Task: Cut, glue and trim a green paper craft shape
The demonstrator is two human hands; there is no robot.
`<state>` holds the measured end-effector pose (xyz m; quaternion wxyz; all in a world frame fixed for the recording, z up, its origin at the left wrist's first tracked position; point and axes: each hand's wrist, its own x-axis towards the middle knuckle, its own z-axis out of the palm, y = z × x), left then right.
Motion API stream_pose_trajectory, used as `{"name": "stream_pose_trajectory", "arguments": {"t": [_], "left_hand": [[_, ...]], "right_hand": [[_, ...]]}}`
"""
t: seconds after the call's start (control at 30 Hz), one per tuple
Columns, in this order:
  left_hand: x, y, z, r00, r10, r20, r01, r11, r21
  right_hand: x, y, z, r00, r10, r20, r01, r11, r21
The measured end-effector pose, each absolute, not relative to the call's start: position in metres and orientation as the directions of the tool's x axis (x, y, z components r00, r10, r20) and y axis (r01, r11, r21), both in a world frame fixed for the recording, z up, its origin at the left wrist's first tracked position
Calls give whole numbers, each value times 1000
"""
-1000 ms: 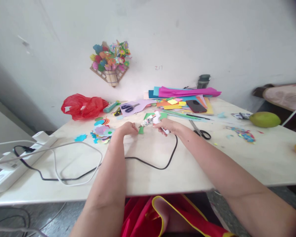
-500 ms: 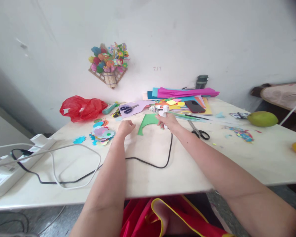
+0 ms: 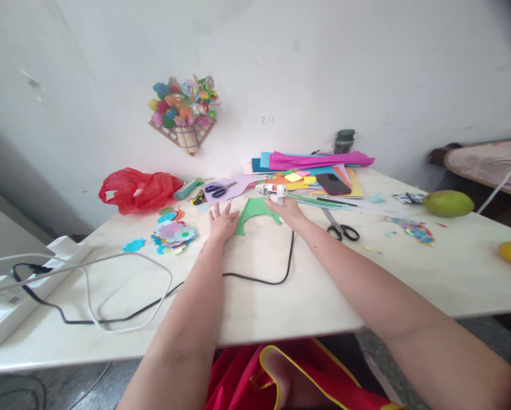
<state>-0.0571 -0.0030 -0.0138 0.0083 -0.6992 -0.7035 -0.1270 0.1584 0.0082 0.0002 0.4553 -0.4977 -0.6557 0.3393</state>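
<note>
My left hand [image 3: 223, 222] lies on the white table with its fingers spread, just left of a green paper piece [image 3: 255, 210] with a curved cut-out. In my right hand [image 3: 287, 208] is a white glue gun [image 3: 276, 191], its patterned front end pointing left above the green paper. A black cord runs from the gun down and across the table to the left. The fingers wrapped round the gun's handle partly hide it.
Paper flower shapes [image 3: 176, 232] and a red plastic bag [image 3: 138, 189] are on the left, near a power strip [image 3: 33, 287]. Scissors [image 3: 343, 230] lie right of my right hand. Coloured sheets [image 3: 319, 162], a phone [image 3: 333, 184] and a green fruit [image 3: 448, 203] sit farther back.
My left hand has opened, spread its fingers and moved slightly right towards the green paper. The glue gun in my right hand has turned, with more of its body showing.
</note>
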Motion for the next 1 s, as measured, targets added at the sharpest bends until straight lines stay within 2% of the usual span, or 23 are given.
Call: {"name": "stream_pose_trajectory", "arguments": {"t": [0.1, 0.23, 0.43, 0.6, 1.0], "left_hand": [[-59, 0, -15, 18, 991, 133, 983, -42, 179], [-60, -1, -13, 52, 995, 82, 980, -66, 187], [-54, -8, -6, 87, 994, 71, 984, -97, 148], [-53, -7, -7, 88, 995, 55, 980, -97, 174], [-50, -5, -12, 116, 990, 83, 980, -127, 153]], "right_hand": [[157, 7, -2, -73, 940, 334, 338, 338, -878], [157, 5, -3, -99, 947, 304, 318, 320, -893], [158, 2, -1, -118, 951, 286, 316, 309, -897], [157, 0, -1, -108, 959, 261, 293, 282, -914], [158, 11, -11, -112, 958, 265, 248, 285, -926]]}}
